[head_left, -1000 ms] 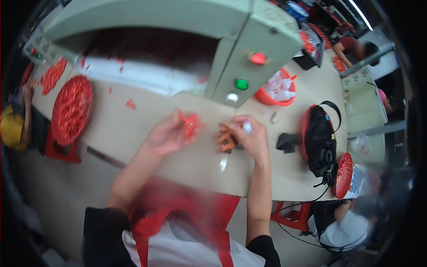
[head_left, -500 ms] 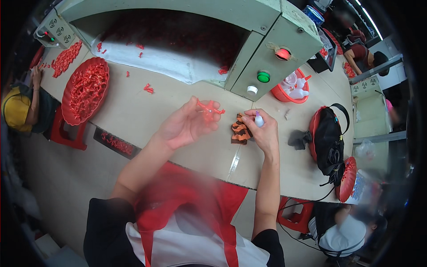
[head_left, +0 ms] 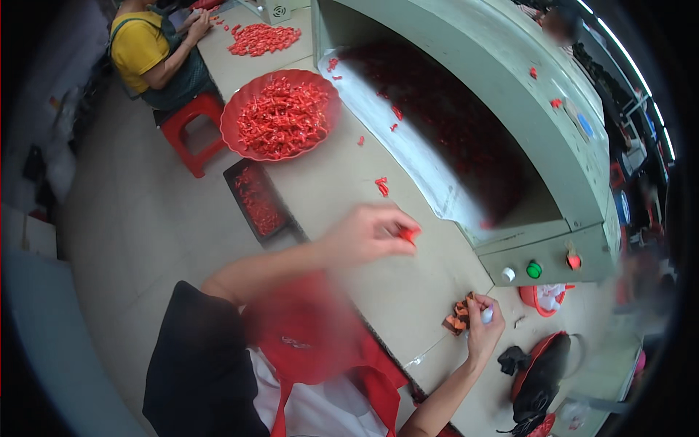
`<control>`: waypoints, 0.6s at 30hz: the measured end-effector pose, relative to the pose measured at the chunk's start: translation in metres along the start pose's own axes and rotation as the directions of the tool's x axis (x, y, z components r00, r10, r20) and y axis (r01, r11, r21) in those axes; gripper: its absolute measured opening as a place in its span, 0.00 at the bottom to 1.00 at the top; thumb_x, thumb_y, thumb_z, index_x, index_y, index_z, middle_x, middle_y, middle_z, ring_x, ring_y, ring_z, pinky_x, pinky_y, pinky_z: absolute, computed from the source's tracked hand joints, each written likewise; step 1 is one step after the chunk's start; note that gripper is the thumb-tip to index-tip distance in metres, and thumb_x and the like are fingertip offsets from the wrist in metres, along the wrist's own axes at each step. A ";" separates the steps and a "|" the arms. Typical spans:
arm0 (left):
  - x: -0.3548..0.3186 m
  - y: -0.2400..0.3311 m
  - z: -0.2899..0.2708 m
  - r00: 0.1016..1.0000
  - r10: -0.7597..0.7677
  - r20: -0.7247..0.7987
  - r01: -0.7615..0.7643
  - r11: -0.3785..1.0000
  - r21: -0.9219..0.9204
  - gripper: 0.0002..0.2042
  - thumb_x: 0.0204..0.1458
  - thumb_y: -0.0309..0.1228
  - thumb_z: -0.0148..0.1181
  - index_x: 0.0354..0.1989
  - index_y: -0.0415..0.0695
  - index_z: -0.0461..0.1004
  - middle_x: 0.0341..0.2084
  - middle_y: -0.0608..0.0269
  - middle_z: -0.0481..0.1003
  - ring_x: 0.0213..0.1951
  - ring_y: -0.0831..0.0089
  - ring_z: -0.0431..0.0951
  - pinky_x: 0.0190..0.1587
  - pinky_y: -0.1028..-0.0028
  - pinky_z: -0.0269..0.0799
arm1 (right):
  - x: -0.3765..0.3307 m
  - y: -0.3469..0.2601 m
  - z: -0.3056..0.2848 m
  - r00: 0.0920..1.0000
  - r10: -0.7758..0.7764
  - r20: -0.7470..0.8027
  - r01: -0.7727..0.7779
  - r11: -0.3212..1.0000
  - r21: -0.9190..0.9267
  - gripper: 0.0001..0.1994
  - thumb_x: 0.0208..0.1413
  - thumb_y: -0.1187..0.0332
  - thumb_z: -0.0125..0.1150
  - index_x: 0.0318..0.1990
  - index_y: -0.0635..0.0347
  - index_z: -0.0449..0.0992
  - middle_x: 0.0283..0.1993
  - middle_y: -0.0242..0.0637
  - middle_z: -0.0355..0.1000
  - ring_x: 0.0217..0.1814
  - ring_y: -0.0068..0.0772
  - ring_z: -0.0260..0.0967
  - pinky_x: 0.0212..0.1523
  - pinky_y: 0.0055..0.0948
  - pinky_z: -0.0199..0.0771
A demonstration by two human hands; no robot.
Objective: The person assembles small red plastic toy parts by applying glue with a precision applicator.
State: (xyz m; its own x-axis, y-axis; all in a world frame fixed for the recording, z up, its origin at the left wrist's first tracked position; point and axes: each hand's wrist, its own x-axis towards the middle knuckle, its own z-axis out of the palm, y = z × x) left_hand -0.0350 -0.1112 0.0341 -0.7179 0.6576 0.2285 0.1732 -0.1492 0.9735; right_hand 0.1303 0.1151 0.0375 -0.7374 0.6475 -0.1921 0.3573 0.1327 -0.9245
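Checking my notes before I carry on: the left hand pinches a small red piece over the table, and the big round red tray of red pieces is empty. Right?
Not quite. The left hand does pinch a small red piece over the table, but the round red tray is heaped with red pieces, not empty, as the head view shows.
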 end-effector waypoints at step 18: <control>0.001 -0.015 -0.253 0.575 0.239 -0.783 0.689 0.374 0.621 0.18 0.48 0.43 0.58 0.40 0.42 0.75 0.30 0.51 0.76 0.35 0.58 0.77 0.38 0.65 0.71 | 0.008 0.001 0.002 0.998 0.065 -0.014 -0.066 0.997 -0.032 0.07 0.50 0.73 0.59 0.35 0.68 0.73 0.28 0.31 0.69 0.30 0.18 0.65 0.32 0.17 0.66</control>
State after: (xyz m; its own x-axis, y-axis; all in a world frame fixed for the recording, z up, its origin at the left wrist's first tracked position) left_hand -0.2091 -0.2956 0.0215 -0.8992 -0.2353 0.3690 -0.0116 0.8557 0.5173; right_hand 0.1231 0.1189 0.0345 -0.7046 0.6651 -0.2474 0.4233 0.1141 -0.8988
